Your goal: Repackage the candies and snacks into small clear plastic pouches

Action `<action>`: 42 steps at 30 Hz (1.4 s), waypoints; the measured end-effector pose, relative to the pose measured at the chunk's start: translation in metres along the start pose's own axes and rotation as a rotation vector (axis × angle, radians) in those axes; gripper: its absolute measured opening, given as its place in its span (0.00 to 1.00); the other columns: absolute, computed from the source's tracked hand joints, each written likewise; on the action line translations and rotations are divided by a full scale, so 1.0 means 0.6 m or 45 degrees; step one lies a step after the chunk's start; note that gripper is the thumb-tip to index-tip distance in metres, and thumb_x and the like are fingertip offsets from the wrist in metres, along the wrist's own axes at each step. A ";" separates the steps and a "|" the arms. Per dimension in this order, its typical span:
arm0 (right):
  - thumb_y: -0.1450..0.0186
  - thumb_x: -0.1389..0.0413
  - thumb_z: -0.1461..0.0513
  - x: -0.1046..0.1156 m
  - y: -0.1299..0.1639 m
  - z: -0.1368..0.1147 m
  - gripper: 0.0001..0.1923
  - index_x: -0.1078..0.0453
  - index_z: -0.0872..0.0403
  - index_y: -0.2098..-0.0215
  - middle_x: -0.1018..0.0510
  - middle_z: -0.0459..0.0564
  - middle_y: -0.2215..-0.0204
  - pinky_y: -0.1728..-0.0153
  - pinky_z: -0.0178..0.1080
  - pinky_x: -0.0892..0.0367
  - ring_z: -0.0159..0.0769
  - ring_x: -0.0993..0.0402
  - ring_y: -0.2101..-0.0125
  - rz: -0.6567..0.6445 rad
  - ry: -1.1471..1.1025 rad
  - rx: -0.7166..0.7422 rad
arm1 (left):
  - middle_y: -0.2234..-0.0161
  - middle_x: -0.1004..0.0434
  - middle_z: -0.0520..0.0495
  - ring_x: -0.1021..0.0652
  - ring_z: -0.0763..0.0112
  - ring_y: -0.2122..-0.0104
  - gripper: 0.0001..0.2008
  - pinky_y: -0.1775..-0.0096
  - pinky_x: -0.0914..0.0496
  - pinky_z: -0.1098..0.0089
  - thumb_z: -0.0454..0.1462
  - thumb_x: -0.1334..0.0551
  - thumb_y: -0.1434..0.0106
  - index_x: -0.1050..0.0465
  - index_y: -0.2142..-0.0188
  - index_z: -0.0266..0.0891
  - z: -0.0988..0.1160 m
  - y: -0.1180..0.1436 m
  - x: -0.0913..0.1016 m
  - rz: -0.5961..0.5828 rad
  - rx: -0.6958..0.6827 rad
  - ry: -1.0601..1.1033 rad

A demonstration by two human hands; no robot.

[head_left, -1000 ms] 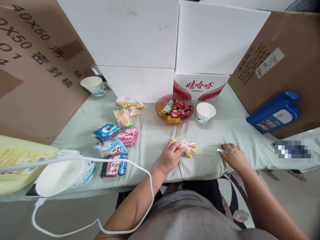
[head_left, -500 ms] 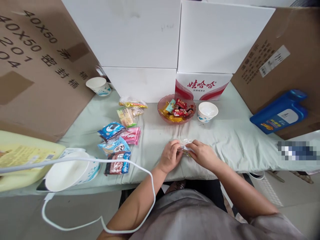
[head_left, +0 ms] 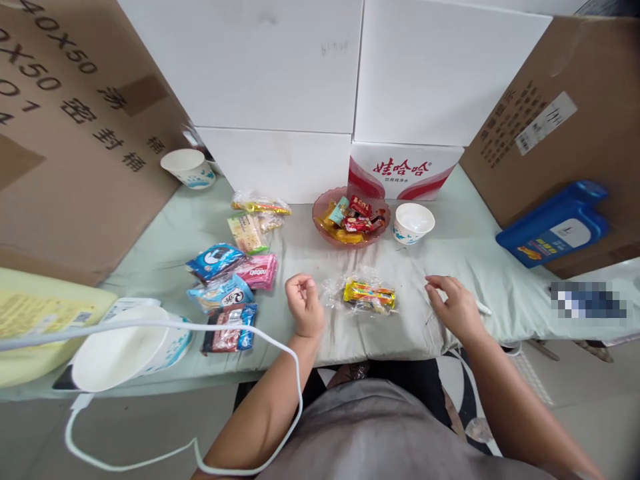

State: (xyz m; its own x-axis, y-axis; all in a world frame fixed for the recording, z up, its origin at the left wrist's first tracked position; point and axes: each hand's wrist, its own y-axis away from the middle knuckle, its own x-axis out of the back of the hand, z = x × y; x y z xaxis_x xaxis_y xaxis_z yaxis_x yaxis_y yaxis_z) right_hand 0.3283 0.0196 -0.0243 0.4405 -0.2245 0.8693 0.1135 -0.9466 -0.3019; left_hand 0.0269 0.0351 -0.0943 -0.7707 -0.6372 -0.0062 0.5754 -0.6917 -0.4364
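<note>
A yellow-wrapped snack bar (head_left: 369,293) lies on the cloth between my two hands, with crinkled clear plastic wrap around it. My left hand (head_left: 305,305) is to its left, fingers curled into a loose fist, near the edge of the wrap; nothing shows in it. On the other side my right hand (head_left: 454,308) hovers apart from the bar, fingers partly stretched and holding nothing. A thin white piece (head_left: 483,308) shows just beyond that hand; I cannot make out what it is.
A pink glass bowl (head_left: 325,230) of wrapped sweets stands behind, beside a paper cup (head_left: 411,230). Several packaged snacks (head_left: 220,293) lie left. A white cable (head_left: 280,337) crosses in front of a large paper cup (head_left: 120,347). A blue bottle (head_left: 553,227) leans right against a carton (head_left: 530,160).
Both hands have let go of the wrapped snack bar and moved apart, the left to the left and the right to the right. The bar now lies on the cloth in full view.
</note>
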 end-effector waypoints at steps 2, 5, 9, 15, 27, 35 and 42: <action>0.30 0.53 0.57 -0.007 -0.002 -0.045 0.14 0.30 0.53 0.54 0.21 0.55 0.60 0.56 0.44 0.30 0.42 0.25 0.59 0.039 -0.215 0.149 | 0.61 0.32 0.46 0.28 0.68 0.60 0.10 0.57 0.32 0.66 0.44 0.47 0.31 0.36 0.58 0.40 0.007 0.001 0.004 0.025 -0.137 -0.012; 0.29 0.55 0.59 -0.015 -0.002 -0.104 0.15 0.32 0.52 0.48 0.23 0.55 0.53 0.55 0.41 0.30 0.39 0.25 0.55 -0.217 -0.404 0.342 | 0.60 0.32 0.44 0.28 0.66 0.57 0.10 0.54 0.32 0.62 0.42 0.50 0.30 0.36 0.59 0.40 0.016 0.006 0.009 -0.038 -0.307 -0.069; 0.30 0.55 0.62 -0.016 0.003 -0.139 0.15 0.28 0.52 0.52 0.20 0.54 0.58 0.58 0.40 0.31 0.40 0.23 0.58 -0.914 -0.228 0.387 | 0.63 0.31 0.44 0.27 0.65 0.60 0.09 0.57 0.31 0.61 0.39 0.52 0.30 0.35 0.60 0.40 0.023 0.012 0.015 -0.227 -0.486 -0.087; 0.32 0.49 0.61 -0.013 -0.010 -0.144 0.11 0.26 0.53 0.57 0.20 0.51 0.67 0.62 0.39 0.32 0.39 0.24 0.64 -0.903 -0.157 0.336 | 0.66 0.27 0.46 0.26 0.64 0.62 0.06 0.57 0.31 0.60 0.37 0.46 0.34 0.32 0.62 0.41 0.042 0.011 0.010 -0.615 -0.735 -0.180; 0.39 0.42 0.58 -0.104 -0.071 -0.123 0.29 0.39 0.58 0.41 0.26 0.59 0.53 0.52 0.46 0.38 0.49 0.31 0.52 -0.610 0.283 0.302 | 0.63 0.27 0.43 0.29 0.57 0.60 0.19 0.57 0.32 0.58 0.23 0.45 0.48 0.30 0.59 0.40 0.016 0.026 -0.015 -0.784 -0.398 -0.844; 0.42 0.44 0.61 -0.048 -0.099 -0.047 0.18 0.32 0.54 0.53 0.22 0.55 0.59 0.67 0.37 0.40 0.43 0.25 0.61 -0.757 0.506 -0.014 | 0.63 0.28 0.44 0.30 0.57 0.60 0.17 0.59 0.33 0.58 0.22 0.44 0.48 0.28 0.64 0.41 0.019 0.027 -0.016 -0.844 -0.383 -0.905; 0.42 0.47 0.63 0.007 -0.158 -0.018 0.20 0.32 0.53 0.50 0.20 0.54 0.62 0.72 0.37 0.42 0.43 0.24 0.63 -0.482 0.502 -0.247 | 0.63 0.28 0.44 0.31 0.56 0.59 0.17 0.58 0.33 0.57 0.22 0.43 0.49 0.28 0.63 0.40 0.018 0.027 -0.017 -0.874 -0.363 -0.907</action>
State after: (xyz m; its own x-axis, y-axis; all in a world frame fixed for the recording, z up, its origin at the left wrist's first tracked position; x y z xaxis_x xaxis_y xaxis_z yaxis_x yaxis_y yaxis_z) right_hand 0.3096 0.1061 0.0120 0.0321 0.1037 0.9941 0.0168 -0.9945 0.1032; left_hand 0.0469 0.0268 -0.0915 -0.5143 -0.2531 0.8194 -0.0856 -0.9355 -0.3427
